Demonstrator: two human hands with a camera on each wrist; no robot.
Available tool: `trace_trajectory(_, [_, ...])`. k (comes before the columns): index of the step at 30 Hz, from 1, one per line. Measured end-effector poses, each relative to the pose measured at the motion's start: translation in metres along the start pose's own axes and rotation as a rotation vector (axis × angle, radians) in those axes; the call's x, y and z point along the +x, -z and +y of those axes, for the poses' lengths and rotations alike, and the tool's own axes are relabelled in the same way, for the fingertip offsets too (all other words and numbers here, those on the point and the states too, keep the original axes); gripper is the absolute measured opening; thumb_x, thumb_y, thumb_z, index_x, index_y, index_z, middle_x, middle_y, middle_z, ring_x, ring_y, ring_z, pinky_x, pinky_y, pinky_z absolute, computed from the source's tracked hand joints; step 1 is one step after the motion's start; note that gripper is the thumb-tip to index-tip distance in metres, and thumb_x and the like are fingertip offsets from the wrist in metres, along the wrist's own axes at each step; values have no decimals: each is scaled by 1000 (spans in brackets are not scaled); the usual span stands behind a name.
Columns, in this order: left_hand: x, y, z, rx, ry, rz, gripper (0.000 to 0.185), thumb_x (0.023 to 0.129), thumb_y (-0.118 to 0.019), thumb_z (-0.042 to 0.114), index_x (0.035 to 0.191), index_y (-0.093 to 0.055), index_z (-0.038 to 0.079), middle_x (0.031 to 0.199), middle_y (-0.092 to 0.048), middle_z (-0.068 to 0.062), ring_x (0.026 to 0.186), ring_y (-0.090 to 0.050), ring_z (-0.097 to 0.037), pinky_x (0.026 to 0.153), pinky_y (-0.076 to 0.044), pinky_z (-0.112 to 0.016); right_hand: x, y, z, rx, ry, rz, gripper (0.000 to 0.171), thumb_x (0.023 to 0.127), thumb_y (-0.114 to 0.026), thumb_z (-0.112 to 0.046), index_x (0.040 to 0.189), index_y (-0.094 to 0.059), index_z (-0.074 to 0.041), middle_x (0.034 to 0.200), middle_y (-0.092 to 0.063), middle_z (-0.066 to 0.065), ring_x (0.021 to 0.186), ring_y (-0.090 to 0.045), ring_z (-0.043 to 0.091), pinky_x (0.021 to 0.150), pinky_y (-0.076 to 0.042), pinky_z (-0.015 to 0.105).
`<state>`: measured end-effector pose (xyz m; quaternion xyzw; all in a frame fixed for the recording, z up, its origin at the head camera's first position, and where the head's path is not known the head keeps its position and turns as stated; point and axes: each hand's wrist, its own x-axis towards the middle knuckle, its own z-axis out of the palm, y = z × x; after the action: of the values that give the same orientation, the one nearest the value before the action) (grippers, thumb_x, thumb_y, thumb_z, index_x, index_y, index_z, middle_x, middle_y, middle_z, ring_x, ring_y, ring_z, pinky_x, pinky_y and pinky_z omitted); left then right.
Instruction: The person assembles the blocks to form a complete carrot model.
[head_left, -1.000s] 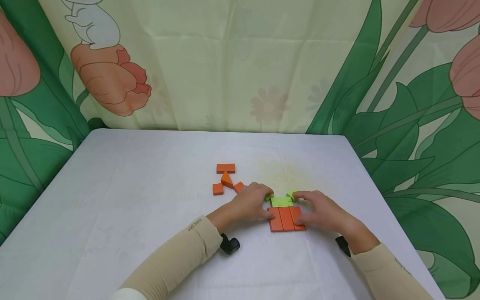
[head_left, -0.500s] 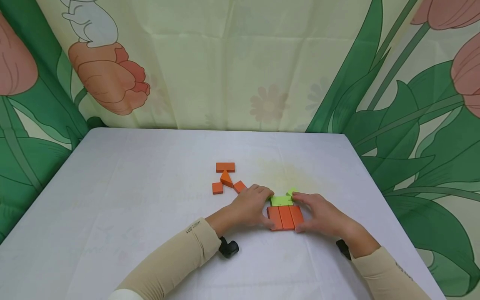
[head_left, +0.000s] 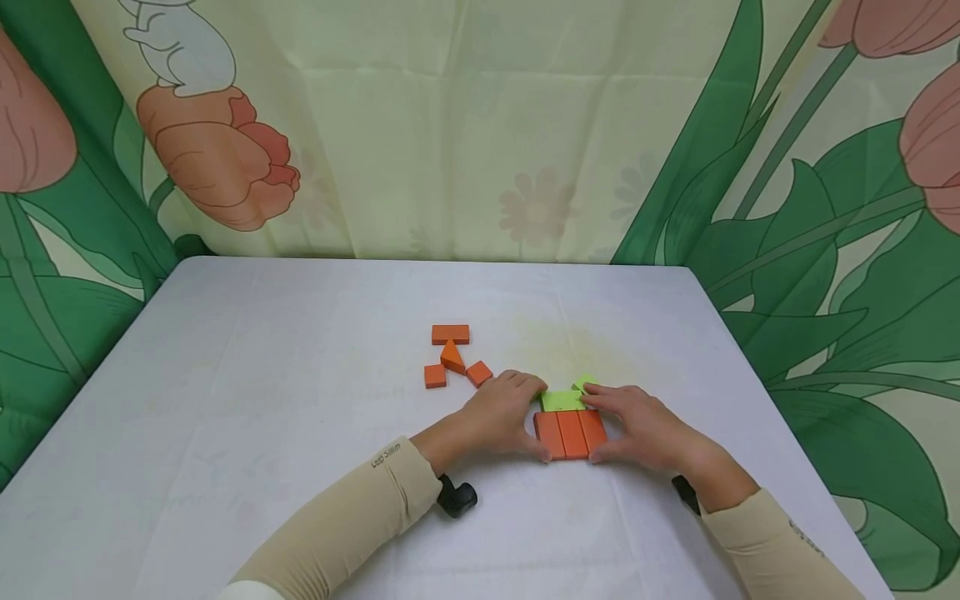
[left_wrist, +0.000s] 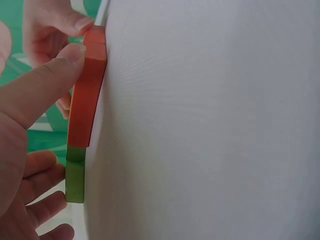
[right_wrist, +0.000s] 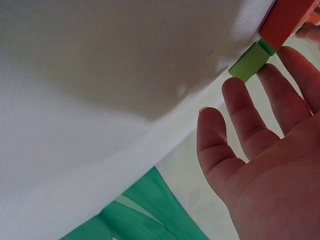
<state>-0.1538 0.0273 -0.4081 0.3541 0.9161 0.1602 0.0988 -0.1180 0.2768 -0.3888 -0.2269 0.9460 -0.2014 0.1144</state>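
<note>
Three red-orange rectangular blocks (head_left: 570, 435) lie side by side, long sides together, on the white cloth. A light green rectangular block (head_left: 562, 402) sits against their far edge, with a smaller green block (head_left: 583, 383) at its far right corner. My left hand (head_left: 501, 414) touches the group from the left: its thumb (left_wrist: 72, 55) lies on the red-orange side, its fingers beside a green block (left_wrist: 75, 182). From the right, my right hand (head_left: 641, 425) has its thumb at the near right corner and fingertips by the small green block, fingers extended in the right wrist view.
Beyond my left hand are an orange rectangular block (head_left: 450, 334), an orange triangular block (head_left: 452, 357) and two small square orange blocks, one on the left (head_left: 435, 377) and one (head_left: 479, 373) close to my fingers. A printed curtain (head_left: 480, 150) hangs behind the table (head_left: 300, 350).
My right thumb has slid nearer to me, to the red-orange blocks' near right corner, and my left thumb has also come nearer. The right-hand red-orange block has shifted slightly left. My left fingers now cover the left green piece.
</note>
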Motion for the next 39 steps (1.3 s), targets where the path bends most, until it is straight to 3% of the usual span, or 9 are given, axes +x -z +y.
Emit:
trace_trajectory(21, [0,-1,-1,-81,17,-4,93,75,-83,58,146,-47,10,146,-51,-2,136,-41,-21,111,-34,-34,2,1,5,-1,10,1,79,77,-86,-43,139,-58,-2,151,-47,13,125,-48,39,98,-42,58])
trace_trajectory(39, [12,4,-10,-128,58,-28,93,77,-82,55,150,-44,12,149,-48,-2,139,-36,-22,112,-34,-35,17,7,4,-46,-34,-27,77,79,-85,-40,142,-56,-4,152,-46,12,124,-48,37,97,-44,55])
